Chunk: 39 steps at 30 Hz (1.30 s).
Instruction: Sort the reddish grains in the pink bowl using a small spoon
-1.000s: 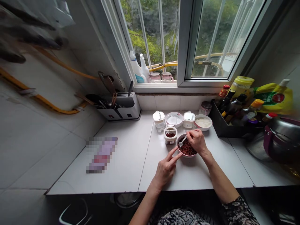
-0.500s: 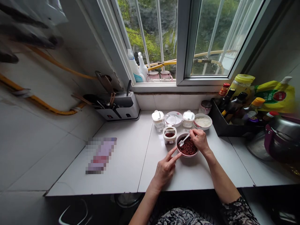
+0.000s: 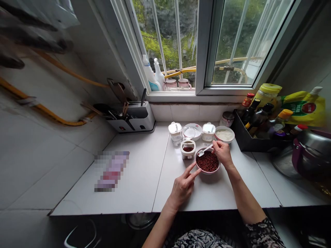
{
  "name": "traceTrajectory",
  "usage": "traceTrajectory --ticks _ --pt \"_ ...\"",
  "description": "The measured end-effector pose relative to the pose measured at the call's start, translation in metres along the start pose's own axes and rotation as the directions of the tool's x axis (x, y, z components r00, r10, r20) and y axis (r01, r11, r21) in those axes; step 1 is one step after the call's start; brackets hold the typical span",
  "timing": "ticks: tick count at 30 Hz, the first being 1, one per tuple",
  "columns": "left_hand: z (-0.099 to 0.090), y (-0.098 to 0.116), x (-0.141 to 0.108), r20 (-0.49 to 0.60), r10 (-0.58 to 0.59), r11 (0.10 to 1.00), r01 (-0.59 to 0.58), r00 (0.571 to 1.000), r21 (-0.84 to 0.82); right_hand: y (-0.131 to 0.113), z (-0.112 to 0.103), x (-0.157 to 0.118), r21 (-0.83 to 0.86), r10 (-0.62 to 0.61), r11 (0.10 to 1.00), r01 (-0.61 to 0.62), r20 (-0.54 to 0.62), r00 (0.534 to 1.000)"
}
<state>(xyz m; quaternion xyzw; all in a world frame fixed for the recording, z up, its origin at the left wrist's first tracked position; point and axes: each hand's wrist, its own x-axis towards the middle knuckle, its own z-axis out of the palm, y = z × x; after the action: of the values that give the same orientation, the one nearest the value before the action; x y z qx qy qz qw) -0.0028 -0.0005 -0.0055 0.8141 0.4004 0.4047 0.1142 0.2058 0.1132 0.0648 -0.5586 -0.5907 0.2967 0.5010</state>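
A pixelated purplish item (image 3: 116, 167) lies on the white counter (image 3: 141, 182), with a grey utensil holder (image 3: 142, 122) behind it and a white-lidded jar (image 3: 175, 128) further right. The left hand (image 3: 182, 186) rests its spread index and middle fingers against the left side of a pink-rimmed bowl (image 3: 208, 173) of dark red grains (image 3: 208, 162) on the counter, a small jar (image 3: 188, 156) of similar grains just beyond; over the bowl slants a white spoon (image 3: 206, 149), its handle pinched by the right hand (image 3: 222, 153). Behind that hand sits a white bowl (image 3: 224, 141), near a black box (image 3: 241, 140) of bottles (image 3: 278, 122)
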Motion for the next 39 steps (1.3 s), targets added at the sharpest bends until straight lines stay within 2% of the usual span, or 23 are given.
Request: traceTrajectory --ticks 5,8,11,13,15,17,19,22,24,28,33,35,39 --pt "0.0 0.0 0.0 0.029 -0.019 1.0 0.019 0.999 -0.004 -0.019 0.007 0.004 -0.072 -0.078 0.995 0.072 -0.079 0.994" --pt "0.0 0.001 0.0 0.021 -0.016 1.0 0.016 1.0 -0.009 -0.029 0.015 0.005 -0.157 -0.217 0.968 0.197 -0.123 0.969" --pt "0.001 0.0 0.0 0.018 -0.011 1.0 0.011 1.0 0.003 -0.033 0.023 0.001 -0.305 -0.428 0.876 0.374 -0.133 0.894" --pt "0.001 0.0 0.0 0.025 -0.014 1.0 0.013 1.0 0.022 -0.033 0.027 -0.004 -0.401 -0.545 0.78 0.48 -0.059 0.837" --pt "0.001 0.0 0.0 0.028 -0.013 0.999 0.012 1.0 0.037 -0.032 0.029 -0.009 -0.443 -0.611 0.698 0.562 0.042 0.791" --pt "0.001 0.0 0.0 0.025 -0.014 0.999 0.013 1.0 0.041 -0.031 0.027 -0.011 -0.445 -0.638 0.666 0.599 0.075 0.766" --pt "0.001 0.001 0.001 0.019 -0.017 0.999 0.016 1.0 0.04 -0.029 0.021 -0.01 -0.429 -0.637 0.691 0.581 0.018 0.771" --pt "0.001 0.001 0.001 0.003 -0.005 0.999 0.005 1.0 0.033 -0.022 0.006 -0.004 -0.399 -0.585 0.769 0.499 -0.125 0.801" --pt "0.0 0.001 0.001 0.001 0.003 1.0 -0.003 1.0 0.03 -0.014 -0.003 -0.001 -0.391 -0.546 0.8 0.456 -0.159 0.822" --pt "-0.001 0.001 0.001 0.016 -0.004 1.0 0.003 1.0 0.031 0.0 -0.008 0.0 -0.416 -0.519 0.779 0.47 -0.006 0.855" --pt "-0.001 0.001 0.001 0.009 -0.001 1.0 0.001 1.0 -0.004 0.007 0.005 -0.007 -0.464 -0.515 0.703 0.538 0.189 0.836" --pt "-0.001 0.001 0.0 0.02 -0.009 1.0 0.009 1.0 -0.006 0.009 0.008 -0.008 -0.466 -0.501 0.699 0.542 0.221 0.837" --pt "-0.001 0.0 -0.001 0.042 -0.025 1.0 0.025 0.999 0.001 0.011 0.005 -0.006 -0.436 -0.472 0.748 0.501 0.183 0.862"
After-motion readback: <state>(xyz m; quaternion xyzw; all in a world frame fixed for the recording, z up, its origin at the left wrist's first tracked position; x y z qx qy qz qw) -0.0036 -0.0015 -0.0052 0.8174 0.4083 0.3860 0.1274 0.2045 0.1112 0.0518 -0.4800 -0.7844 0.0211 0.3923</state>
